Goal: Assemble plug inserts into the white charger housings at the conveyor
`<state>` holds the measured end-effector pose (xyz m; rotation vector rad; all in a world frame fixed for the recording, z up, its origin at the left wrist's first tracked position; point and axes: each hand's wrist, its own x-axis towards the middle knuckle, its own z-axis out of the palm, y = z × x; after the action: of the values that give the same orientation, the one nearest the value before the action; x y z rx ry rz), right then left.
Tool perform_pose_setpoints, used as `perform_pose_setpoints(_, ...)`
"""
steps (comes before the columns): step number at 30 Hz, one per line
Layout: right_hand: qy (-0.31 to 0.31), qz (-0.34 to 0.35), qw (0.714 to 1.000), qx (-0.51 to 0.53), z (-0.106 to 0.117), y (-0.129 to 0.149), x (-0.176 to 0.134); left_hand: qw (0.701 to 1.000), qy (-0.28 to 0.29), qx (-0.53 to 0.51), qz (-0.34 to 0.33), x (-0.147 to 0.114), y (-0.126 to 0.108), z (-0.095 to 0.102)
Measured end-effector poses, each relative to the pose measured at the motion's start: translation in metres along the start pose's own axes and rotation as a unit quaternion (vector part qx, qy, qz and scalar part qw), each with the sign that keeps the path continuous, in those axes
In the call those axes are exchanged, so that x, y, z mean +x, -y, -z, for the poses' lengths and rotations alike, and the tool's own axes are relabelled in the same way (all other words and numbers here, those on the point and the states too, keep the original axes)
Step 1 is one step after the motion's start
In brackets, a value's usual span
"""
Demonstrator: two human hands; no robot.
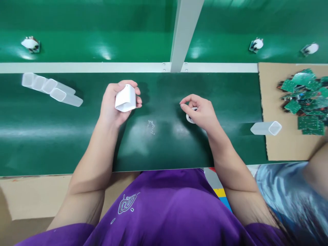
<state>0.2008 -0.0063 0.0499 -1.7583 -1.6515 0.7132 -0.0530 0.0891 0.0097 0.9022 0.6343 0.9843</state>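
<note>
From here I see my left hand (115, 104) raised over the green tabletop (159, 150), fingers curled round a white plastic housing (125, 99) and gripping it firmly; its closed end faces me. My right hand (200, 111) sits a little apart to the right, loosely curled, thumb and forefinger pinched together above a small white round part (191, 118) that peeks out under the palm; I can't tell whether the hand actually grips it or just covers it. Between the two hands lies a tiny scatter of pale specks (151, 126). Off to the left lie several translucent sleeves (51, 89) in a row, touching one another. On the right, one more sleeve (266, 128) lies across the edge of a cardboard sheet (284, 147), which carries a heap of green circuit boards (306, 99). Beyond the grey rail (77, 67), small assembled pieces (30, 44) sit on the far belt.
</note>
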Motion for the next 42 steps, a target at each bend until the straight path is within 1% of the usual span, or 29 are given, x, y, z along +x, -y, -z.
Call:
perform_pose_setpoints(2, 0.009, 0.002, 1.000, -0.018, -0.001, 0.000, 0.000, 1.000, 0.012, 0.003, 0.007, 0.000, -0.006, 0.005)
perform_pose_setpoints(4, 0.004, -0.003, 1.000, -0.023, 0.002, 0.000, 0.000, 1.000, 0.016, 0.002, 0.004, 0.000, -0.011, 0.011)
perform_pose_setpoints(7, -0.014, -0.013, 1.000, 0.012, 0.013, 0.002, -0.002, 1.000, 0.024, 0.003, -0.008, 0.002, -0.015, 0.022)
perform_pose_setpoints(9, -0.021, -0.007, 0.999, 0.035, 0.016, 0.006, -0.006, 0.999, 0.039, 0.017, -0.016, 0.005, -0.013, 0.028)
perform_pose_setpoints(11, -0.008, 0.024, 0.999, 0.026, 0.011, 0.013, -0.014, 0.997, 0.062, 0.040, -0.027, 0.008, -0.010, 0.031)
perform_pose_setpoints(13, 0.040, 0.071, 0.997, -0.017, -0.003, 0.019, -0.026, 0.995, 0.078, 0.058, -0.035, 0.011, -0.006, 0.032)
perform_pose_setpoints(15, 0.086, 0.101, 0.989, -0.070, -0.018, 0.024, -0.038, 0.995, 0.066, 0.065, -0.036, 0.012, -0.002, 0.031)
perform_pose_setpoints(16, 0.096, 0.102, 0.986, -0.093, -0.023, 0.024, -0.044, 0.996, 0.050, 0.064, -0.032, 0.012, 0.000, 0.030)
perform_pose_setpoints(17, 0.092, 0.095, 0.985, -0.112, -0.026, 0.023, -0.048, 0.997, 0.034, 0.062, -0.027, 0.012, 0.001, 0.029)
perform_pose_setpoints(19, 0.037, 0.070, 0.985, -0.152, -0.024, 0.017, -0.054, 0.998, 0.017, 0.054, -0.022, 0.010, 0.004, 0.024)
perform_pose_setpoints(22, -0.066, 0.027, 0.970, -0.234, -0.008, 0.003, -0.052, 0.999, 0.007, 0.048, -0.018, 0.004, 0.006, 0.010)
perform_pose_setpoints(24, -0.091, 0.005, 0.953, -0.287, 0.002, -0.005, -0.045, 0.998, -0.006, 0.054, -0.009, -0.002, 0.006, -0.002)
perform_pose_setpoints(26, -0.079, -0.003, 0.941, -0.330, 0.007, -0.009, -0.037, 0.998, -0.003, 0.062, 0.000, -0.007, 0.006, -0.015)
perform_pose_setpoints(29, -0.041, -0.013, 0.919, -0.391, 0.008, -0.007, -0.026, 0.997, 0.015, 0.071, 0.014, -0.014, 0.008, -0.029)
perform_pose_setpoints(31, -0.011, -0.016, 0.901, -0.433, 0.008, -0.003, -0.020, 0.997, 0.014, 0.073, 0.030, -0.016, 0.011, -0.035)
perform_pose_setpoints(34, 0.034, 0.001, 0.878, -0.478, 0.010, 0.001, -0.016, 0.997, 0.010, 0.062, 0.041, -0.019, 0.015, -0.042)
perform_pose_setpoints(35, 0.038, 0.006, 0.876, -0.481, 0.011, 0.002, -0.015, 0.998, 0.012, 0.055, 0.037, -0.020, 0.017, -0.044)
perform_pose_setpoints(36, 0.031, 0.011, 0.882, -0.470, 0.011, 0.003, -0.014, 0.998, 0.017, 0.049, 0.029, -0.021, 0.020, -0.046)
perform_pose_setpoints(37, 0.019, 0.020, 0.898, -0.440, 0.011, 0.004, -0.014, 0.998, 0.024, 0.046, 0.019, -0.022, 0.022, -0.048)
perform_pose_setpoints(38, 0.005, 0.038, 0.920, -0.390, 0.010, 0.005, -0.014, 0.998, 0.033, 0.047, 0.006, -0.024, 0.024, -0.050)
perform_pose_setpoints(40, -0.016, 0.102, 0.964, -0.246, 0.005, 0.010, -0.015, 0.996, 0.054, 0.064, -0.025, -0.028, 0.028, -0.055)
perform_pose_setpoints(41, -0.023, 0.141, 0.975, -0.169, 0.002, 0.014, -0.015, 0.994, 0.063, 0.079, -0.042, -0.030, 0.030, -0.058)
perform_pose_setpoints(42, -0.028, 0.175, 0.979, -0.102, -0.001, 0.018, -0.016, 0.991, 0.067, 0.095, -0.060, -0.033, 0.031, -0.060)
